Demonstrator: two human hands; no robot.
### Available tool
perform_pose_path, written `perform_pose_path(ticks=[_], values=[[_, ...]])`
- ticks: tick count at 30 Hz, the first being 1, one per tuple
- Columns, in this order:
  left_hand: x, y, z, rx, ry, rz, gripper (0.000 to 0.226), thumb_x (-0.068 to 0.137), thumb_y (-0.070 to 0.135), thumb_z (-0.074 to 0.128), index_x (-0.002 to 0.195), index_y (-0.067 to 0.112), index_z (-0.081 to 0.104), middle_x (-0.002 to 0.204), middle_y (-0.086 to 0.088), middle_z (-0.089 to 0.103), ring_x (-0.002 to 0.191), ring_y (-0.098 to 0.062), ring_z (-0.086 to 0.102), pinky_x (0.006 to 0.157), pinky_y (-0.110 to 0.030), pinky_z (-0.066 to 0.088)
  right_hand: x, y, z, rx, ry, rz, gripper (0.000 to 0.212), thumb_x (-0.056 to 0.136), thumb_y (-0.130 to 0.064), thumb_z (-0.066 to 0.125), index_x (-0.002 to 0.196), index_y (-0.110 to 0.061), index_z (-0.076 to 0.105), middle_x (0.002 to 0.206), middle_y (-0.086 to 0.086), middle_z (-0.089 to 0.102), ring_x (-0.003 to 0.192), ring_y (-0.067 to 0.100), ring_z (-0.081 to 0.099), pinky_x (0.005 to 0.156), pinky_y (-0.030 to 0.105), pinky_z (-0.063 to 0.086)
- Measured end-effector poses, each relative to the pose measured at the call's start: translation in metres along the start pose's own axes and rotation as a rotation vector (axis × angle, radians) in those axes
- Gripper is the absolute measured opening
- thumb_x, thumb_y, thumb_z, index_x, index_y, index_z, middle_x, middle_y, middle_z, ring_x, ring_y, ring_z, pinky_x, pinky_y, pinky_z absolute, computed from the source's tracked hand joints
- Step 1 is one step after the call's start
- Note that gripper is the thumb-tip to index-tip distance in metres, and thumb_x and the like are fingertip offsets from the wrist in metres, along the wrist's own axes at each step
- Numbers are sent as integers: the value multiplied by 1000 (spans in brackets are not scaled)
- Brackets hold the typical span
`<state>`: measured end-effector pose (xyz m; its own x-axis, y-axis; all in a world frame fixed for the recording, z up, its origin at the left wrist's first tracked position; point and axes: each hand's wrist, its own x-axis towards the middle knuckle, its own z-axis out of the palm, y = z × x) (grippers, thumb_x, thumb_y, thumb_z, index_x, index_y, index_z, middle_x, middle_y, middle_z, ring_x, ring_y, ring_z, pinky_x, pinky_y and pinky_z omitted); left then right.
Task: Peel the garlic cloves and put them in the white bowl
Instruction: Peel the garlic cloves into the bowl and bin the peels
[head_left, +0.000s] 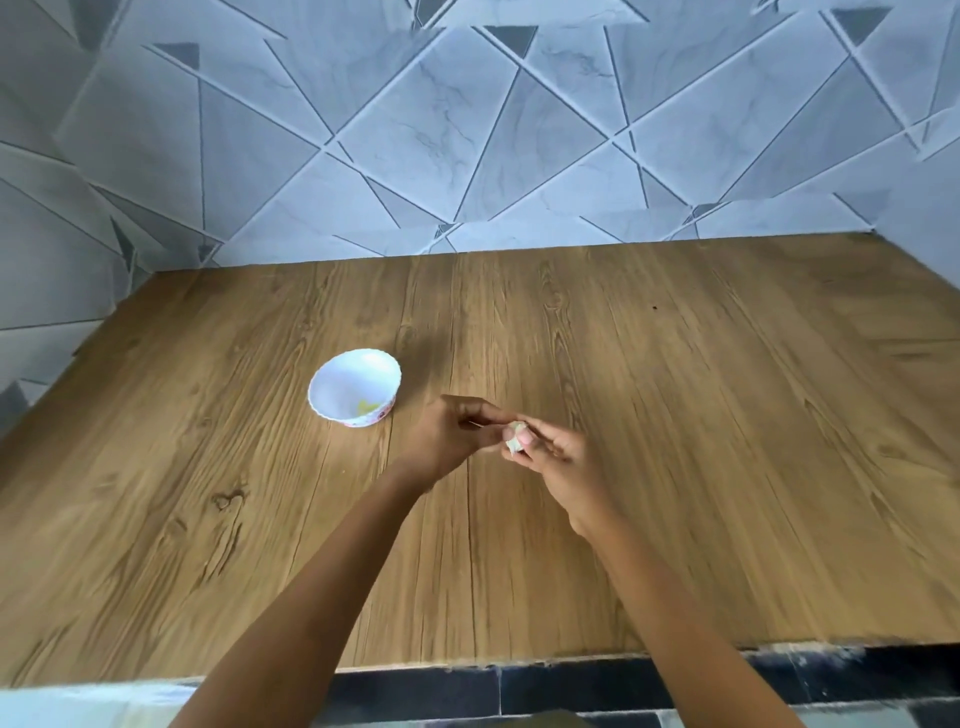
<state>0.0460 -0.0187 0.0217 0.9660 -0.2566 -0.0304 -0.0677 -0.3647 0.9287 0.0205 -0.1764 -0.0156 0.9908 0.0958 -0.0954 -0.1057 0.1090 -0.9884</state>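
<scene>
Left hand (447, 431) and right hand (558, 457) both pinching garlic clove (515, 437) between them above wooden table (675, 415), right of white bowl (355, 387). Clove likely light, firm, papery skin loosening; pinching at tip looking best.

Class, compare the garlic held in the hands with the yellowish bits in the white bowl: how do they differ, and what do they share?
The garlic is pinched between the left hand and the right hand over the table. The yellowish bits lie loose at the bottom of the white bowl. The garlic looks whitish, with papery skin showing, while the yellowish bits look bare. Both are small and pale.
</scene>
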Motion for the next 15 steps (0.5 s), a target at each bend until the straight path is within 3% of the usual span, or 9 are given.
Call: perform_pose_path(ticks=[5, 10, 12, 15], values=[[-5, -5, -8, 35, -85, 4, 16, 81, 16, 74, 96, 10, 73, 88, -7, 74, 83, -24, 71, 82, -42, 57, -6, 6, 1, -35, -77, 22, 27, 95, -15, 51, 121, -15, 57, 88, -20, 71, 89, 6, 69, 76, 12, 51], [-11, -5, 4, 310, 26, 170, 16, 78, 13, 76, 91, 6, 73, 78, -2, 71, 63, 5, 62, 61, -8, 47, -6, 11, 6, -100, -60, 65, 37, 95, -17, 50, 130, -6, 51, 96, -17, 65, 86, 7, 70, 88, 18, 50], [-12, -5, 11, 386, 73, 191, 15, 77, 13, 76, 89, 4, 73, 77, -5, 71, 61, 2, 61, 58, -8, 46, -6, 12, 7, -121, -50, 73, 36, 95, -17, 50, 130, -7, 52, 98, -15, 65, 86, 7, 70, 92, 24, 51], [-13, -7, 20, 466, 153, 122, 15, 76, 12, 73, 90, 6, 73, 79, -7, 71, 71, -16, 66, 67, -29, 53, -5, 14, 7, -148, -49, 95, 31, 96, -13, 49, 126, -9, 56, 101, -9, 67, 85, 4, 69, 89, 25, 52]])
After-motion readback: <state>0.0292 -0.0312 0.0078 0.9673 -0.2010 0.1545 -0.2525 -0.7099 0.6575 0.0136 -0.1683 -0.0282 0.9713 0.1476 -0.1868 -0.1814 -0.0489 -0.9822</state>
